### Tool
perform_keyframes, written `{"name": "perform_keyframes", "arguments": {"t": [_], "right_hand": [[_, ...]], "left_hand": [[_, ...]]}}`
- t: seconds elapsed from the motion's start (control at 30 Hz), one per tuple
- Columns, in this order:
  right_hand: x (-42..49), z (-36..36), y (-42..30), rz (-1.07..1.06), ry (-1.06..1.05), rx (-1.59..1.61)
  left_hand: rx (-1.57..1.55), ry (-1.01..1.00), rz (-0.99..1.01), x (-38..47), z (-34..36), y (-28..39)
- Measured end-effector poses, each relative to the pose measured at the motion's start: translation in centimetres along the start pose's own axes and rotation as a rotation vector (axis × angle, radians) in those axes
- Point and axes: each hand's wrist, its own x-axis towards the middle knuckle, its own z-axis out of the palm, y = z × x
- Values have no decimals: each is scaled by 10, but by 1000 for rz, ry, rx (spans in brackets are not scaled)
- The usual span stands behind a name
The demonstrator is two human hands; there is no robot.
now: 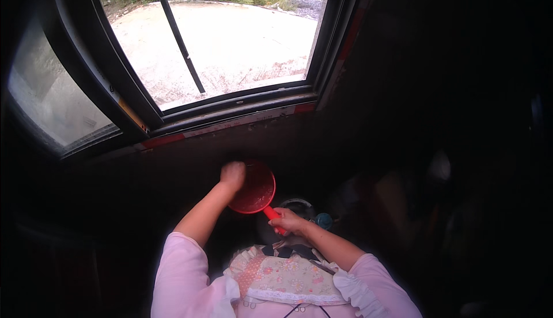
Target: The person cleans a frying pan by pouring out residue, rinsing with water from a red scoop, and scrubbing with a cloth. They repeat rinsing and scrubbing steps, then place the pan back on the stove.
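A red plastic dipper [258, 190] with a round bowl and a straight handle is held low in front of me, below the window. My right hand [287, 221] grips its handle. At the upper left rim of the bowl is my left hand [233, 174], its fingers curled and partly lost in shadow; whether it holds anything cannot be told. Small pale specks or wet glints show inside the bowl. Close to my right wrist lies a small teal round object [323, 221], and behind the dipper's handle is the curved rim of a dark round vessel [298, 203].
A sliding window with a dark frame [242, 102] stands ahead, its glass pane [60, 89] at the left. Red and white tape [216, 128] runs beneath it. Indistinct objects lie in the dark at the right.
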Motion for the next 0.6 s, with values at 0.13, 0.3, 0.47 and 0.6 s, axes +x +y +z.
{"name": "perform_keyframes", "arguments": {"t": [0.13, 0.3, 0.47, 0.6], "right_hand": [[-4, 3, -7, -20, -1, -8], [-3, 2, -6, -12, -17, 24], [-8, 5, -12, -4, -21, 34], [-5, 4, -4, -32, -43, 44]], "left_hand": [[-58, 65, -16, -1, -14, 2], [-81, -17, -33, 3, -26, 5], [-130, -92, -91, 8, -15, -3], [-145, -117, -103, 12, -12, -3]]}}
